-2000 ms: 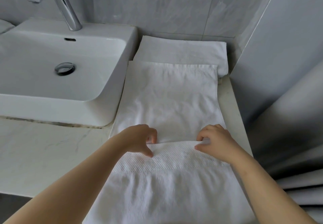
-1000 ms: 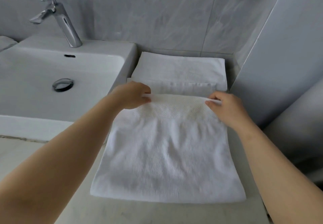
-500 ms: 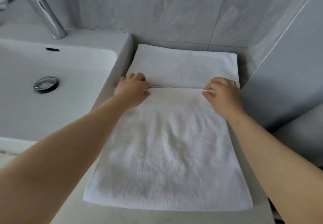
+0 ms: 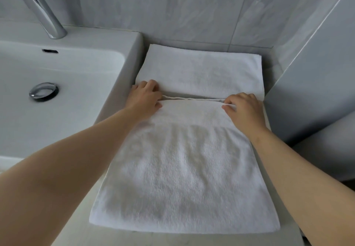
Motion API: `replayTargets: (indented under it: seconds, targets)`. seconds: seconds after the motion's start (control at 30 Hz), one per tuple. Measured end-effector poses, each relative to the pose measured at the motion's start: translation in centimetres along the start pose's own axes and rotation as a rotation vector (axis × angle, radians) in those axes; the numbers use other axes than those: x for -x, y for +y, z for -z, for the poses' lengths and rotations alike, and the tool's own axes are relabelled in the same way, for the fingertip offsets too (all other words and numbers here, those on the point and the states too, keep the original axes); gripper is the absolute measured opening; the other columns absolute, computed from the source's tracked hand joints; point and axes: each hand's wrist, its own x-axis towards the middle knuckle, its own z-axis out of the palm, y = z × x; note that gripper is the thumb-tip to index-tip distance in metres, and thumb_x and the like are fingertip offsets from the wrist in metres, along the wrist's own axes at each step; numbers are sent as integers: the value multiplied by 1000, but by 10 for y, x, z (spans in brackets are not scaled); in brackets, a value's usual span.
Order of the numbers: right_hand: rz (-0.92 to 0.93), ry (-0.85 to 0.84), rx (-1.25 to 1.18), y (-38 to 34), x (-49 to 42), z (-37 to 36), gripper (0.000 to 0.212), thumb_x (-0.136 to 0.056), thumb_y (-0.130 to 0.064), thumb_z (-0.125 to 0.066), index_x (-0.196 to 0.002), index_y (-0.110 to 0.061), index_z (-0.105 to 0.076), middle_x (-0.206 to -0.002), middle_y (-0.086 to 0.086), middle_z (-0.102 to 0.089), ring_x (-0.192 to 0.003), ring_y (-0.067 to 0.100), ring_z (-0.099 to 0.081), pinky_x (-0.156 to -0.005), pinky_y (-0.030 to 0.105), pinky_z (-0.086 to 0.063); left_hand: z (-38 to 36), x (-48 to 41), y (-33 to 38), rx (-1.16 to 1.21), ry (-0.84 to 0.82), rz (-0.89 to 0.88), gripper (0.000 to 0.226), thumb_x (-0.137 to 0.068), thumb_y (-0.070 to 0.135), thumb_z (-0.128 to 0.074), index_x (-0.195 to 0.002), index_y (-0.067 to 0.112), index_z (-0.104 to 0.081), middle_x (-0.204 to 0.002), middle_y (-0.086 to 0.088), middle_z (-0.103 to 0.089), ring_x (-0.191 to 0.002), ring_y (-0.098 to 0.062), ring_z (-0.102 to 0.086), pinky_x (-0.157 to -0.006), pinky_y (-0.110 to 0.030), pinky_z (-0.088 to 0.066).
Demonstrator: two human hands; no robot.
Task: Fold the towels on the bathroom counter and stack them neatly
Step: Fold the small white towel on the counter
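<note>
White towel (image 4: 182,169) lies mid-frame on the bench (image 4: 153,241), its far edge pinched at both corners by my left grip (image 4: 146,99) and right grip (image 4: 243,107); I'd square that edge with the layer below, then press flat.

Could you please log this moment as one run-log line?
step: folding | left hand: pinches front towel far edge | right hand: pinches same edge | back towel: folded, behind it

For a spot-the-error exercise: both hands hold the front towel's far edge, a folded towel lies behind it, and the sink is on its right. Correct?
No: the head view shows the sink on the left of the front towel. The left hand and right hand hold its far edge, with the folded towel behind.
</note>
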Motion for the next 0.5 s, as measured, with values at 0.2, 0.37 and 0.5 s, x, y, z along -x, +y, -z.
replayTargets:
  seconds: [0.2, 0.37, 0.5]
  targets:
    - [29, 36, -4, 2, -3, -6, 16, -89, -21, -60, -97, -12, -71, -95, 6, -69, -92, 29, -55, -78, 36, -40, -9, 0, -4, -51, 35, -71, 26, -90, 26, -55, -107, 12, -69, -116, -6, -57, -117, -28, -41, -94, -35, -25]
    - [20, 32, 24, 8, 0, -6, 18, -89, -24, -60, -100, -17, -72, -91, 5, -70, -93, 28, -57, -81, 37, -38, -10, -1, -4, -34, 53, -80, 23, -89, 22, -56, -103, 10, -70, -110, -9, -62, -111, -30, -50, -98, -35, -28]
    - [-39, 14, 20, 14, 4, 2, 20, -88, -30, -59, -94, -17, -73, -86, 4, -70, -92, 29, -57, -79, 33, -35, 1, 1, -2, -79, 32, -66, 25, -95, 28, -47, -110, 15, -63, -115, -3, -58, -107, -25, -54, -97, -31, -29]
